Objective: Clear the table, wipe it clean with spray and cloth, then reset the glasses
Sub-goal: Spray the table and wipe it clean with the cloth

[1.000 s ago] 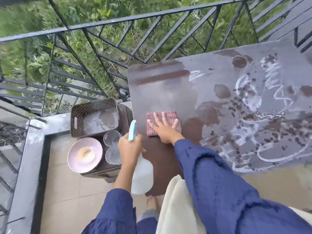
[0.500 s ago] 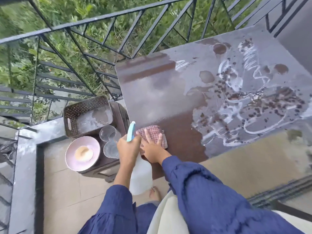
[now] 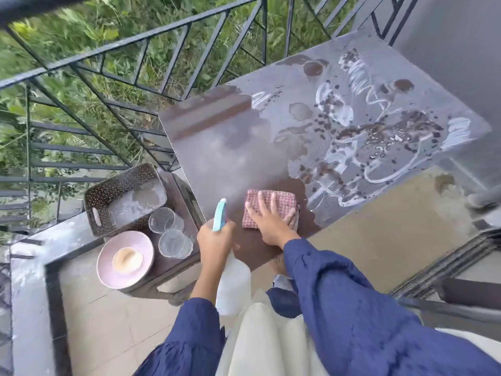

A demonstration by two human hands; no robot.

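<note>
Brown basket (image 3: 125,198) and pink plate (image 3: 125,259) on small side stand (image 3: 179,185). Black railing (image 3: 113,85) behind, green plants (image 3: 81,36) beyond. Tan floor tiles (image 3: 113,329) below.

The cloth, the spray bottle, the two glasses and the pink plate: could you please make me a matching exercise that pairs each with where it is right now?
Things:
1. cloth
2. spray bottle
3. glasses
4. pink plate

Places:
A. on the low side stand, next to the brown basket
B. held in the left hand
C. pressed flat on the table under the right hand
D. on the near corner of the side stand, holding a pale round item

Pairs: 1-C, 2-B, 3-A, 4-D
</note>
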